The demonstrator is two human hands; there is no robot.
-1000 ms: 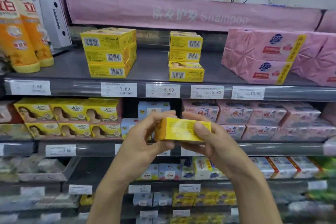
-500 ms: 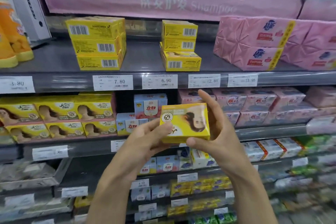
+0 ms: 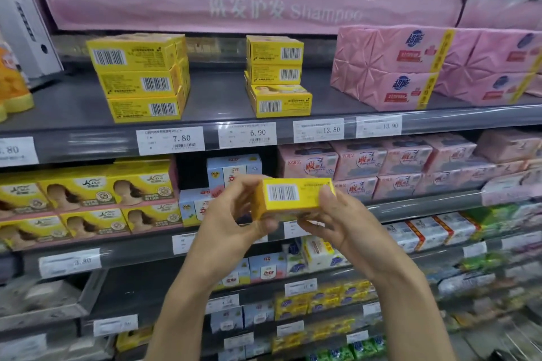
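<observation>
Left hand (image 3: 231, 220): grips yellow box (image 3: 290, 198) at its left end
Right hand (image 3: 346, 223): pinches its right end
Barcode: faces camera

On the upper shelf (image 3: 217, 97), a stack of three yellow boxes (image 3: 140, 79) stands left, a smaller yellow stack (image 3: 275, 76) mid-shelf, and pink wrapped packs (image 3: 390, 67) right. Price tags read 7.80 (image 3: 170, 140) and 6.90 (image 3: 247, 134). A pink Shampoo banner (image 3: 249, 6) hangs above. Below sit yellow portrait boxes (image 3: 88, 202), blue-white boxes (image 3: 231, 170) and pink boxes (image 3: 366, 167).
</observation>
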